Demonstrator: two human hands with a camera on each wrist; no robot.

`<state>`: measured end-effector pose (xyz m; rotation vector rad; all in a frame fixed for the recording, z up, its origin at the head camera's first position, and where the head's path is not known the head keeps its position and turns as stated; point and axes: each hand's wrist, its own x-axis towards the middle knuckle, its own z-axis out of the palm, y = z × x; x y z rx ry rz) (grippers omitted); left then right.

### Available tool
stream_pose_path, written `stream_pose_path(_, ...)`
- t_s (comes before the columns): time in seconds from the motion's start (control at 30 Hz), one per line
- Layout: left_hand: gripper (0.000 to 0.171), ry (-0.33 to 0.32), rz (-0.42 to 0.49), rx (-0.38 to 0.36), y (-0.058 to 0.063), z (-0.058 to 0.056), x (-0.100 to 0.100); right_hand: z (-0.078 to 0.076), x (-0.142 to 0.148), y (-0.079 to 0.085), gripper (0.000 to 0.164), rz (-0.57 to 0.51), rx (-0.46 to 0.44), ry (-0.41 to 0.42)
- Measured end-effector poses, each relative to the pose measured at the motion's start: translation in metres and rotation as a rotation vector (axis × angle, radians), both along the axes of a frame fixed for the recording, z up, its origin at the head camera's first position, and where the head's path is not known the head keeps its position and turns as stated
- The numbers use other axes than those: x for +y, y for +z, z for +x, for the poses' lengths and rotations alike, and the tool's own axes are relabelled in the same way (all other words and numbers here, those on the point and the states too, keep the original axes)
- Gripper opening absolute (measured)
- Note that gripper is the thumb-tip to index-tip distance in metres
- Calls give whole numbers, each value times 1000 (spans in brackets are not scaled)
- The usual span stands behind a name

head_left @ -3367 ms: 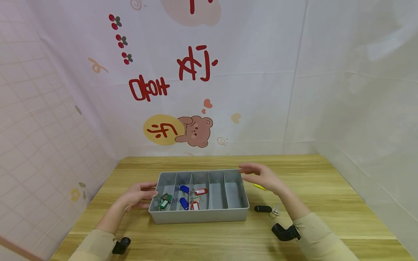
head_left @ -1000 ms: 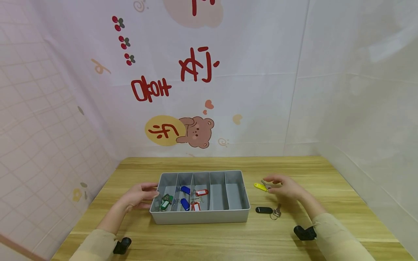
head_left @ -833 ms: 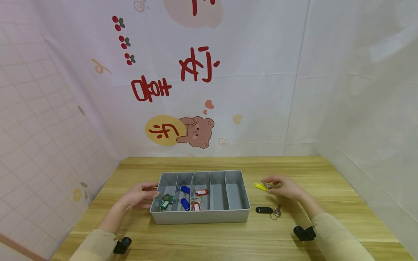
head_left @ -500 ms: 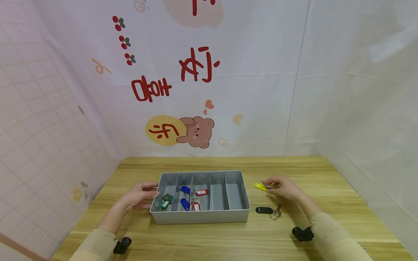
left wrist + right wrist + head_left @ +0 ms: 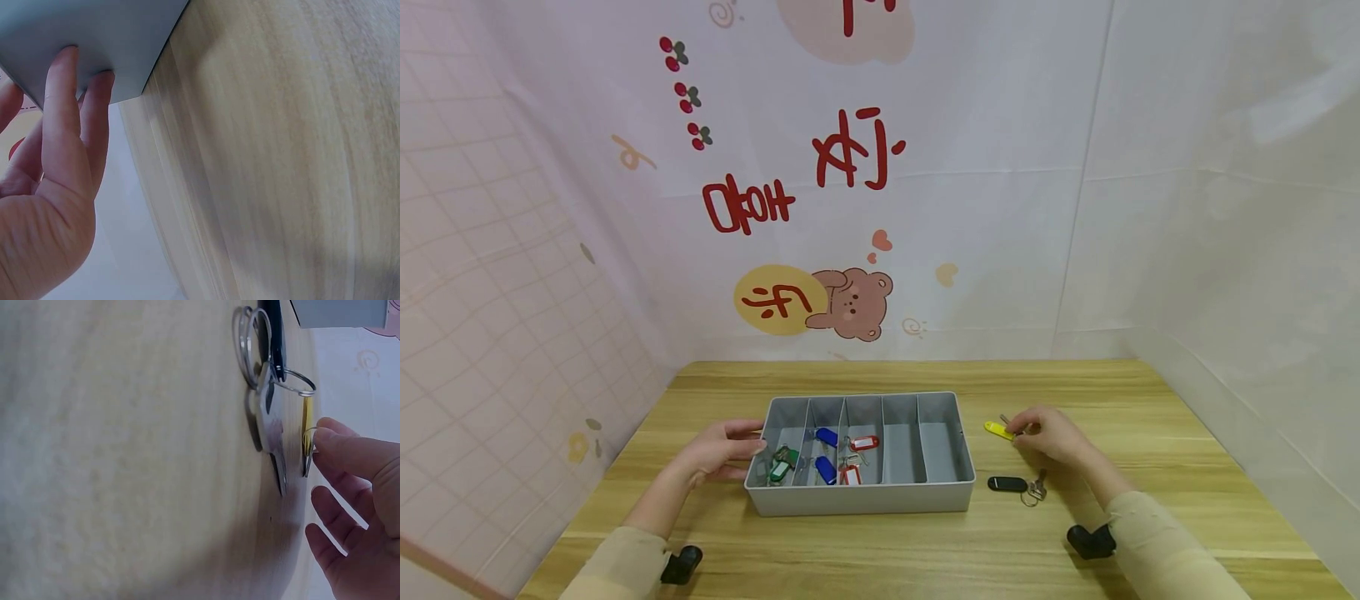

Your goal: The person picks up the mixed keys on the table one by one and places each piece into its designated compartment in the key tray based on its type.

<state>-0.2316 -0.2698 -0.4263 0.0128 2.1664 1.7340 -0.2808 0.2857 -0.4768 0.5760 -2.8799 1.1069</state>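
A grey divided tray (image 5: pixel 857 500) stands on the table. My left hand (image 5: pixel 721 451) rests at its left end; in the left wrist view the fingertips touch the outer wall with fairly straight fingers. To the tray's right lies a yellow key tag (image 5: pixel 997 429) with a ring and key. My right hand (image 5: pixel 1051 433) has thumb and forefinger at that ring, pinching it, the other fingers loosely bent in the right wrist view. Nearer me lies a black key tag (image 5: pixel 1007 484) with keys (image 5: pixel 1037 489) on its ring.
Inside the tray, green key tags (image 5: pixel 781 469) lie in the leftmost compartment, blue key tags (image 5: pixel 825 469) in the second and red key tags (image 5: pixel 863 442) in the third. A printed white cloth (image 5: pixel 1000 208) hangs behind the table (image 5: pixel 880 558).
My right hand has moved from the tray's right end to the yellow key tag, and its thumb and forefinger have come together at the ring. The left hand stays at the tray.
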Motion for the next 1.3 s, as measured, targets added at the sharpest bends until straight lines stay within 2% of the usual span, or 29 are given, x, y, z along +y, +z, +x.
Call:
stream_pose_path(0.3, 69, -7, 3, 5, 0, 0, 0, 1, -1, -2, 2, 44, 49, -31)
stream_pose_path(0.6, 69, -12, 2, 6, 0, 0, 0, 2, -1, -3, 5, 22, 20, -90)
stream_pose_path(1.17, 69, 0, 11, 6, -1, 0, 1, 7, -5, 15, 12, -66, -27, -202)
stream_pose_path(1.3, 69, -1, 5, 9, -1, 1, 1, 8, -6, 19, 14, -75, -5, -190)
